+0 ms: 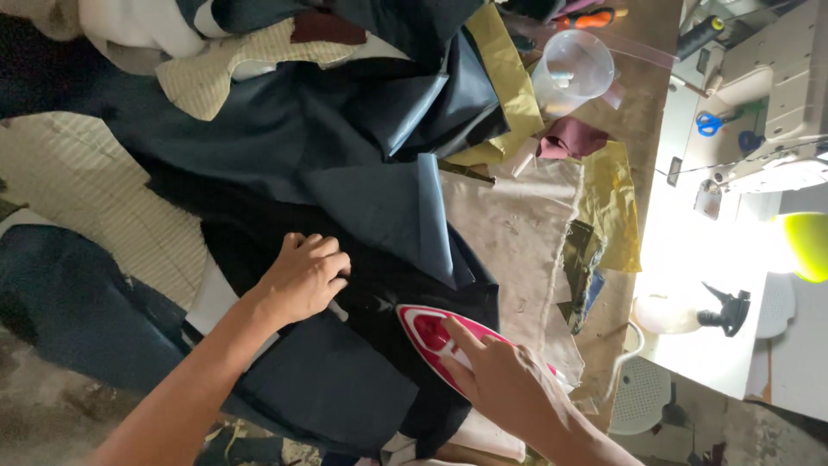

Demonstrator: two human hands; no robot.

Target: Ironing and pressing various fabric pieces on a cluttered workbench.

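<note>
Lower centre: our right hand (504, 380) has its grip clenched on the pink iron (435, 338), sole on the dark fabric (345, 380). Left hand (302, 276) lies released, flat on that cloth just beside. Risks: scorching if the iron dwells; burnt fingers; layered folds pressing in creases.

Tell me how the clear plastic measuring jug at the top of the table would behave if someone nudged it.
The clear plastic measuring jug looks thin-walled and nearly empty, so it is probably light and would slide or tip easily. It appears to lie tilted against the heap of dark and mustard-yellow fabric, so a push might set it rolling on its round side. Its plastic is unlikely to shatter.
</note>
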